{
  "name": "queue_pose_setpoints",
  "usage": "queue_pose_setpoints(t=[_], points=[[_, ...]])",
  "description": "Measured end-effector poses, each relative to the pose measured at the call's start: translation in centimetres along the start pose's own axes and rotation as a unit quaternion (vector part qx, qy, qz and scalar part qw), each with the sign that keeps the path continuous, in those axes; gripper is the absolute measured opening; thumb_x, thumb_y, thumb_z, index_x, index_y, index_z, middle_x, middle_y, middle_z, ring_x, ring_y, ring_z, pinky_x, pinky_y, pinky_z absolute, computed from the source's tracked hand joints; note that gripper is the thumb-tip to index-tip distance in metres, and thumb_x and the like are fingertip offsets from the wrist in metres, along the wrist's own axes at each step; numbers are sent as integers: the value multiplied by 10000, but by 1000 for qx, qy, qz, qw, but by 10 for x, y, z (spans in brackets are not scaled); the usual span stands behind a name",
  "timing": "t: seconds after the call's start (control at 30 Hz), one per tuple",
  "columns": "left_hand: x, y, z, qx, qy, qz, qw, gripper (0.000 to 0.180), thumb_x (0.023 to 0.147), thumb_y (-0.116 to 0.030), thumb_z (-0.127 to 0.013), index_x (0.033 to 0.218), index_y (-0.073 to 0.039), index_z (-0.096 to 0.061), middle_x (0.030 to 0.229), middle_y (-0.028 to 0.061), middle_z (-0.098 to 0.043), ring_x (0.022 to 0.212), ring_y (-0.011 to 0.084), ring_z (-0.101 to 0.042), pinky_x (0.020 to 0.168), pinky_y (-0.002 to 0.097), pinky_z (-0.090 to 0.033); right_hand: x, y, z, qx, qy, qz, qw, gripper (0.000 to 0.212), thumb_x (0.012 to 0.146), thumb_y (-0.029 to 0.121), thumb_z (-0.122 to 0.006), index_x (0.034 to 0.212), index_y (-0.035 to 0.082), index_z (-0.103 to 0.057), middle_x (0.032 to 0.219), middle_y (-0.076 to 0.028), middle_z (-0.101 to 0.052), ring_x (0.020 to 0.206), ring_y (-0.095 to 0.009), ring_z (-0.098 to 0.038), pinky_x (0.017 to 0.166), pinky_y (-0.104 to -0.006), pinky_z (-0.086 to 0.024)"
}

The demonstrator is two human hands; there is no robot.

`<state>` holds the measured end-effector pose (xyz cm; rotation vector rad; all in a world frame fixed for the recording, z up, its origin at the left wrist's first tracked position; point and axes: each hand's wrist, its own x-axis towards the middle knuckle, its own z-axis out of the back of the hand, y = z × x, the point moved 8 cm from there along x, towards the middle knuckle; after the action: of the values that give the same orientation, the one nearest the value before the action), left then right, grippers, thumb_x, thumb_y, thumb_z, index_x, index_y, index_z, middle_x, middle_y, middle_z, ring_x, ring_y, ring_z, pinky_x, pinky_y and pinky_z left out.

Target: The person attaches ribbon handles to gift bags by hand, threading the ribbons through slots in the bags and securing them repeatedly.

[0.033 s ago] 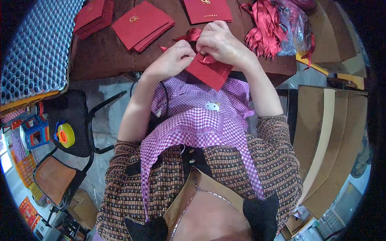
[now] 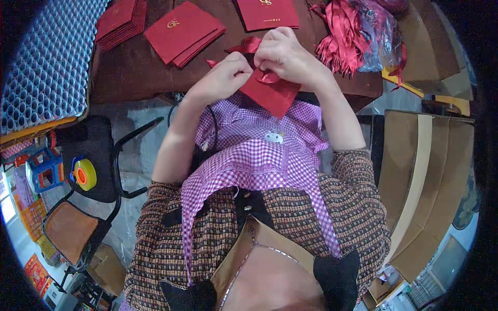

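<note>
A small red paper bag or folder [image 2: 275, 98], its kind not clear, hangs tilted at the table's near edge, one corner pointing down at my apron. A shiny red ribbon [image 2: 268, 78] loops over its upper part. My right hand [image 2: 284, 56] is closed in a pinch on this ribbon, knuckles upward. Close beside it on the left, my left hand [image 2: 225, 76] is also pinched closed at the upper left corner; a ribbon end pokes out behind it. More ribbon [image 2: 250, 44] shows between and beyond the hands. Both sets of fingertips are partly hidden.
Flat red pieces with gold marks lie on the brown-covered table [image 2: 124, 78]: a stack [image 2: 120, 26], a smaller pile [image 2: 184, 32] and another [image 2: 267, 14]. A bunch of red ribbons [image 2: 342, 39] lies by clear plastic [image 2: 381, 39]. Cardboard [image 2: 425, 181] stands right, a chair [image 2: 85, 160] left.
</note>
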<state>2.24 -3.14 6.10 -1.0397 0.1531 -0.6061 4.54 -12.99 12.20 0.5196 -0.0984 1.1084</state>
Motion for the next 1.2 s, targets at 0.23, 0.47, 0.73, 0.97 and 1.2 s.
queue_pose_setpoints(t=[0.23, 0.47, 0.73, 0.97, 1.2], points=[[-2, 8, -3, -17, -48, 0, 999, 150, 865, -105, -512, 860, 36, -563, 905, 124, -520, 902, 245, -519, 835, 320, -422, -4, 0, -12, 29, 61, -19, 998, 56, 759, 82, -637, 809, 101, -654, 690, -20, -552, 820, -189, -540, 960, -361, -325], [-4, -4, -7, -71, 26, -24, 997, 134, 854, -88, -527, 862, 37, -574, 913, 101, -544, 938, 219, -520, 853, 304, -413, -10, -1, -13, 57, 93, -37, 993, 56, 782, 114, -642, 829, 92, -663, 710, -34, -552, 822, -197, -540, 973, -374, -315], [-12, 9, -7, -155, -36, 61, 985, 143, 853, -98, -562, 862, 44, -570, 904, 72, -546, 897, 180, -522, 837, 279, -409, -16, 16, -7, 86, 105, -21, 991, 56, 790, 92, -624, 834, 79, -656, 737, -33, -569, 848, -195, -553, 1027, -401, -286], [-9, 4, -10, -194, -36, 74, 978, 135, 849, -98, -576, 825, 35, -573, 900, 63, -548, 882, 167, -517, 814, 271, -413, -20, 15, -5, 103, 140, -24, 984, 66, 802, 110, -620, 843, 69, -652, 756, -33, -579, 867, -201, -558, 1041, -409, -275], [1, -36, -9, -43, 27, -67, 996, 129, 844, -98, -546, 825, 29, -529, 903, 86, -516, 912, 195, -501, 836, 300, -404, -27, 14, -10, 138, 185, -20, 973, 98, 797, 128, -636, 870, 67, -663, 788, -55, -577, 856, -210, -544, 1027, -402, -283]])
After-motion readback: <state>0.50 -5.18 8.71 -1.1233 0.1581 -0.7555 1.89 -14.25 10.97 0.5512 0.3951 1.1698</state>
